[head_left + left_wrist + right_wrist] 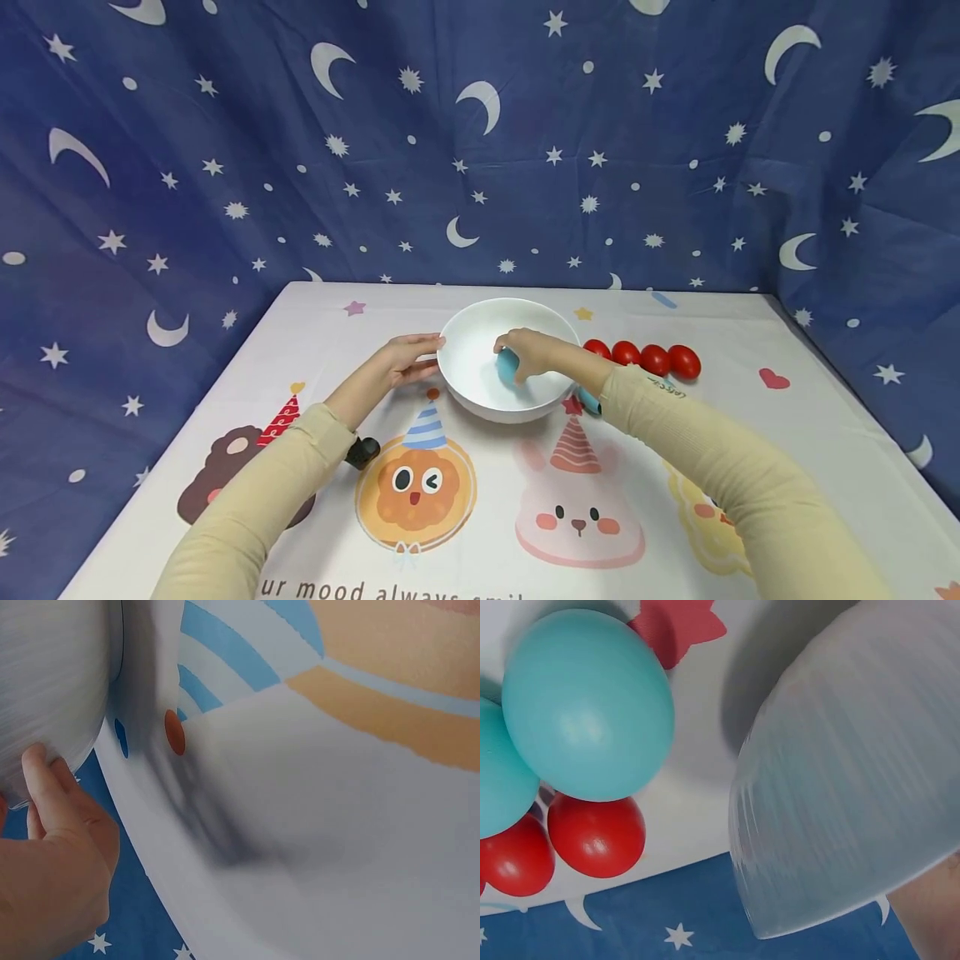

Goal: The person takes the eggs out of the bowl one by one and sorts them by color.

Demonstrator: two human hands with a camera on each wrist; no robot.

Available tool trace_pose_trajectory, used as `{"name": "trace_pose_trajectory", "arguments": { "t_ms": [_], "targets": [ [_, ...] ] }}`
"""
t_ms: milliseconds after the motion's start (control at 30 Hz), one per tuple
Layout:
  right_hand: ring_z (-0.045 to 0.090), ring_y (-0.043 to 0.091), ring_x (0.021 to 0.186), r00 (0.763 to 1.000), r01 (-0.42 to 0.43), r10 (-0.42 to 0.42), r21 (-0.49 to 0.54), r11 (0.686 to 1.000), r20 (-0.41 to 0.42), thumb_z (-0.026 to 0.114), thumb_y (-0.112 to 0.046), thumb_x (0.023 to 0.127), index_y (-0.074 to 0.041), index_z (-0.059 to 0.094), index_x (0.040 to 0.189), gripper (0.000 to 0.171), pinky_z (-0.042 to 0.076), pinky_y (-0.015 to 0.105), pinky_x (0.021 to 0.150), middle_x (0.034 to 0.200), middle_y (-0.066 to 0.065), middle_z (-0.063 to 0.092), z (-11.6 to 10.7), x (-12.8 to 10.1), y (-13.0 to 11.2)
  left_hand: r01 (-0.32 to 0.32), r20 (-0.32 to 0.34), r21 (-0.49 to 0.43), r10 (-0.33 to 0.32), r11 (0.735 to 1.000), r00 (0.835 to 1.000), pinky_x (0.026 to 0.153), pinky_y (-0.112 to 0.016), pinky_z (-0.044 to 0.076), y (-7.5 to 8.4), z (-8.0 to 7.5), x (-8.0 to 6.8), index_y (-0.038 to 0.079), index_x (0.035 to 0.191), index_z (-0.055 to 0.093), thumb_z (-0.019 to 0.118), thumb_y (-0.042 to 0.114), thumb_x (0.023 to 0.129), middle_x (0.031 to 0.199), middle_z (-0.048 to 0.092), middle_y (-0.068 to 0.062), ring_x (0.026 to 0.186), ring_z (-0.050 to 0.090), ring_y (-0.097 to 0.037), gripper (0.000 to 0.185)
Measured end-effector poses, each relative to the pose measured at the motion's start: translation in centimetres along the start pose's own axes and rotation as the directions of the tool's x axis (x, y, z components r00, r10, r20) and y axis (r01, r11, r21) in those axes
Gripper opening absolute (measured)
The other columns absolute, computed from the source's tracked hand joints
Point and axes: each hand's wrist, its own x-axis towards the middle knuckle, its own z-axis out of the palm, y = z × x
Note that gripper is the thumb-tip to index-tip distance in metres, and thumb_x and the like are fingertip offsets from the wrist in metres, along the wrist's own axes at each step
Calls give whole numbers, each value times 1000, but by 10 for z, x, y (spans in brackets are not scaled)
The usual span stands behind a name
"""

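A white bowl (491,407) stands in the middle of the table. My left hand (411,357) rests with straight fingers against the bowl's left outer wall (52,682); in the left wrist view the fingers (45,787) touch that wall. My right hand (528,354) reaches inside the bowl and grips a light-blue egg (507,366) low over the bottom. A second blue egg (589,401) lies on the table under my right forearm; the right wrist view shows it (589,705) beside the bowl's wall (847,772).
Several red eggs (642,357) lie in a row to the right of the bowl, two of them (596,834) showing in the right wrist view. A small black object (362,451) sits by my left forearm. A starry blue curtain (480,150) encloses the table.
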Motion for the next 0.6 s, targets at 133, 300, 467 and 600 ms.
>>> {"name": "trace_pose_trajectory", "arguments": {
  "t_ms": [133,300,467,600],
  "targets": [
    [51,28,122,1000,8,-7,21,1000,-27,75,-3,76,-1,53,128,56,44,37,110,130,15,56,0,0,-1,-5,-1,10,5,1000,1000,70,-13,60,-2,-2,-1,10,142,41,57,19,95,143,41,-15,75,60,-9,51],
    [51,28,123,999,19,-16,60,998,-51,75,-2,76,0,53,129,58,45,37,109,131,15,56,0,-1,0,-2,-15,29,2,1000,1000,69,-14,60,-4,-3,-2,10,142,42,58,19,95,142,42,-16,73,60,-8,51],
    [51,29,123,995,36,-25,105,994,-100,77,-2,75,0,55,129,58,44,39,109,130,15,56,-3,-4,0,-9,-25,10,10,1000,1000,67,-13,59,-3,-3,-2,10,142,42,59,19,94,142,42,-16,69,60,-7,51],
    [52,30,120,988,47,-27,131,990,-149,77,-2,73,-1,57,127,58,46,41,107,129,16,57,-6,-8,2,-16,-11,12,16,1000,1000,68,-13,59,-2,-1,-2,10,142,42,58,20,95,142,42,-16,70,60,-7,51]
  ]
}}
